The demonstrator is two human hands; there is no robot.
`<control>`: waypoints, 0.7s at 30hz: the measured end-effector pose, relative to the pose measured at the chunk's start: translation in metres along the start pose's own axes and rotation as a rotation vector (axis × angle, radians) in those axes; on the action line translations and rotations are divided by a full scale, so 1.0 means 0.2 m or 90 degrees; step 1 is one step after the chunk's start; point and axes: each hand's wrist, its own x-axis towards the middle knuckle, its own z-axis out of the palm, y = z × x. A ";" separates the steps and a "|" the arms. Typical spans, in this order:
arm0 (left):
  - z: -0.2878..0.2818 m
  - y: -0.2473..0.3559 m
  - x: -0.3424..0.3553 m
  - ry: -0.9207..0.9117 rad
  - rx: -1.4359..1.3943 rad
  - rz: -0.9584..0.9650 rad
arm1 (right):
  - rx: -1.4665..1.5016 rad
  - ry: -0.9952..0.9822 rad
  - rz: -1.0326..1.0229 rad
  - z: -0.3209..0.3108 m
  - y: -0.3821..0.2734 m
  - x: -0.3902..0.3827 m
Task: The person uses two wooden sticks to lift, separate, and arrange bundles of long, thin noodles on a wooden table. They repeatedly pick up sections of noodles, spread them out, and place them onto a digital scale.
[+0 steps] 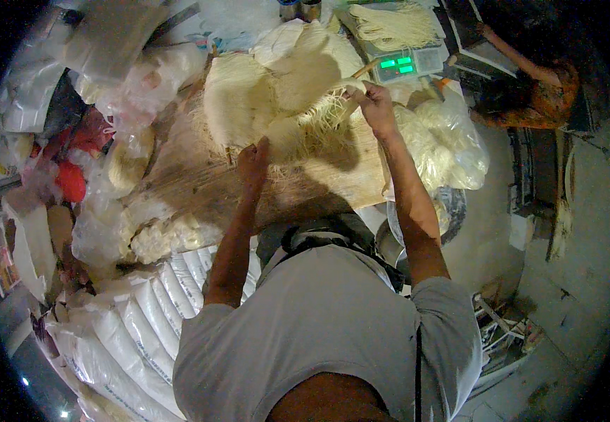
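An open strip of wood is left along the near side of the bench [305, 190], between the forearms [417, 193]; a narrower lane is left between the noodle pile [238, 105] and the plastic bags [157, 81] at left; the way straight ahead is blocked by the pile; the upper gap between the left hand [253, 158] and the right hand [374, 105] is crossed by loose strands [324, 116]; beyond the right hand, passage is barred by the scale [424, 63]; the right side is hemmed in by a bulging clear bag [452, 141]; the near left corner is obstructed by a lumpy bag [168, 235].
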 end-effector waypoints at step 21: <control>0.04 -0.05 -0.04 0.080 0.098 0.160 | 0.299 -0.235 0.165 -0.05 -0.08 0.03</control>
